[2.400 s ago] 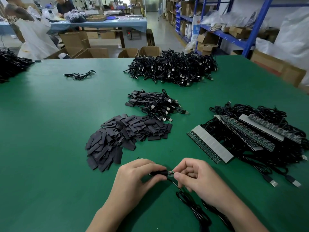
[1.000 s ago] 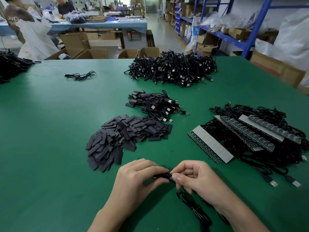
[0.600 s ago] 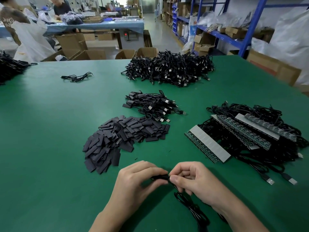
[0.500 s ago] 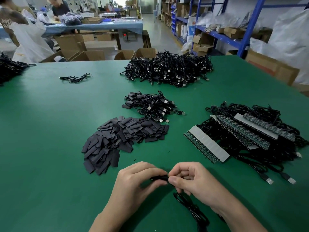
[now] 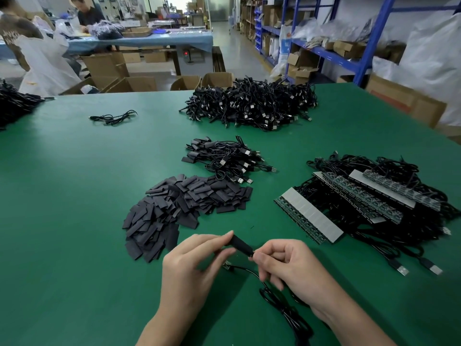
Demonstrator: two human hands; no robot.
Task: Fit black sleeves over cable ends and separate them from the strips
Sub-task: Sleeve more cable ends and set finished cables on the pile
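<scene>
- As two hands meet low over the green counter (image 5: pixel 74 196), the left hand (image 5: pixel 197 268) pinches one end of a black sleeve (image 5: pixel 240 244) between thumb and forefinger and holds it at a slant above the surface.
- The right hand (image 5: pixel 287 265), fingers curled, pinches the sleeve's opposite end. Whether a cable end sits inside the sleeve cannot be told.
- Just below the sleeve, a cable (image 5: pixel 287 309) with a small board at its tip lies on the counter. It passes beneath the right hand and gathers in a coil near the bottom edge.
- A pile of loose sleeves (image 5: pixel 184 208) spreads just beyond the left hand.
- Behind that pile sits a small heap of sleeved cables (image 5: pixel 224 158), their metal plugs pointing right.
- To the right, pale-backed strips (image 5: pixel 309 216) rest on a tangle of black wire, and two plugs (image 5: pixel 401 269) trail toward the near edge.
- A large heap of cables (image 5: pixel 252 106) fills the far side of the counter. A single cable (image 5: pixel 112 118) lies well apart to its left, and a dark pile (image 5: pixel 15 106) is cut off by the left edge.
- Beyond the counter stand cardboard boxes (image 5: pixel 119 71) and blue shelving (image 5: pixel 369 41), and a person (image 5: pixel 87 16) sits at a blue-covered table.
</scene>
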